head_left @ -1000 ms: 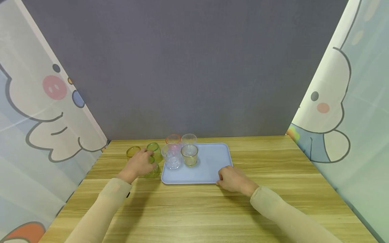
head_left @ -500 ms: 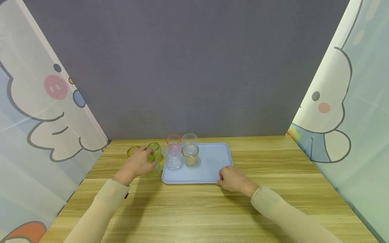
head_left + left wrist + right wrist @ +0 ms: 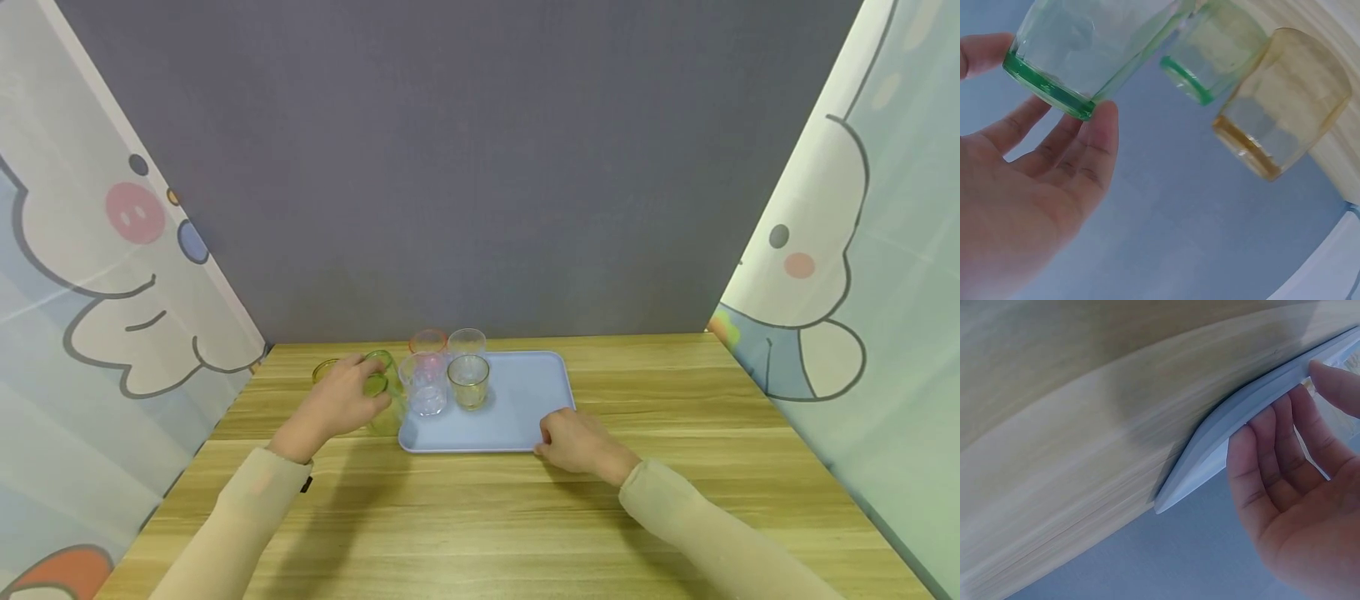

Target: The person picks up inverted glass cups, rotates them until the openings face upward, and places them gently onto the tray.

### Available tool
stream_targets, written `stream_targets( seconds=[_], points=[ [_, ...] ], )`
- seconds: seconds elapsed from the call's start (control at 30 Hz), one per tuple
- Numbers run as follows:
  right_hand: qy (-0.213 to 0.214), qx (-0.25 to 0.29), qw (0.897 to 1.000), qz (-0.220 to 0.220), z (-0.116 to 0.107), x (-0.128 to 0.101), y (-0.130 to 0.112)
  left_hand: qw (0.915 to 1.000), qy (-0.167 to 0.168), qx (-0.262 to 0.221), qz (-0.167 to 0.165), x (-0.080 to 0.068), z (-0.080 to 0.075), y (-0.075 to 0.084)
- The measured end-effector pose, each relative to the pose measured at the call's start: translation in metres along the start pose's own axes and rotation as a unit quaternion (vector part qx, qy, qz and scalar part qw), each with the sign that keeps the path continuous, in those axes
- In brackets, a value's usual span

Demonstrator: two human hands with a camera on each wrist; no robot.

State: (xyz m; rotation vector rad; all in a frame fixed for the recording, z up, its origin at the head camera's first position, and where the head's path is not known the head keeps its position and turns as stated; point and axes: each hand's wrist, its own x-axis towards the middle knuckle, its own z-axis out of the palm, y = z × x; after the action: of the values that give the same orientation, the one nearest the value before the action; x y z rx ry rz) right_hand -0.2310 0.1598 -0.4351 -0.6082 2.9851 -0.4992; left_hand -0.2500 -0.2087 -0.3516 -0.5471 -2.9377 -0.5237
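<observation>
My left hand grips a green-rimmed glass on the wooden table just left of the blue tray. In the left wrist view the left hand has its thumb and fingers round that green-rimmed glass. Behind it stand a second green glass and an amber glass. My right hand holds the tray's front right corner; the right wrist view shows the right hand with its thumb over the tray's rim and its fingers against the edge.
On the tray's left part stand a clear glass, a gold-rimmed glass, a pink glass and another clear glass. A grey wall closes the back of the table; cartoon-printed curtains hang on both sides.
My left hand has shifted the green-rimmed glass a little to the right, close against the tray's left edge. My right hand stays at the tray's corner.
</observation>
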Motion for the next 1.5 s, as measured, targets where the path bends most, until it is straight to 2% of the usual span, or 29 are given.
stream_targets(
  seconds=[0.3,0.57,0.83,1.2,1.5],
  points=[
    [-0.001,-0.004,1.0,0.006,-0.001,0.0,-0.001,0.9994,0.018,-0.019,0.025,0.0,-0.008,0.013],
    [-0.01,-0.002,1.0,0.011,-0.006,0.0,-0.003,0.9979,0.028,-0.051,0.028,-0.001,-0.013,0.023],
    [-0.015,0.026,0.999,0.019,-0.011,-0.001,-0.004,0.9942,0.043,-0.095,0.029,0.001,-0.01,0.031],
    [0.039,0.085,0.995,-0.016,-0.022,-0.001,-0.007,0.9859,0.074,-0.146,0.034,0.005,0.004,0.036],
    [0.088,0.176,0.98,-0.036,-0.028,0.005,-0.012,0.9743,0.096,-0.2,0.039,0.008,0.013,0.043]
  ],
)
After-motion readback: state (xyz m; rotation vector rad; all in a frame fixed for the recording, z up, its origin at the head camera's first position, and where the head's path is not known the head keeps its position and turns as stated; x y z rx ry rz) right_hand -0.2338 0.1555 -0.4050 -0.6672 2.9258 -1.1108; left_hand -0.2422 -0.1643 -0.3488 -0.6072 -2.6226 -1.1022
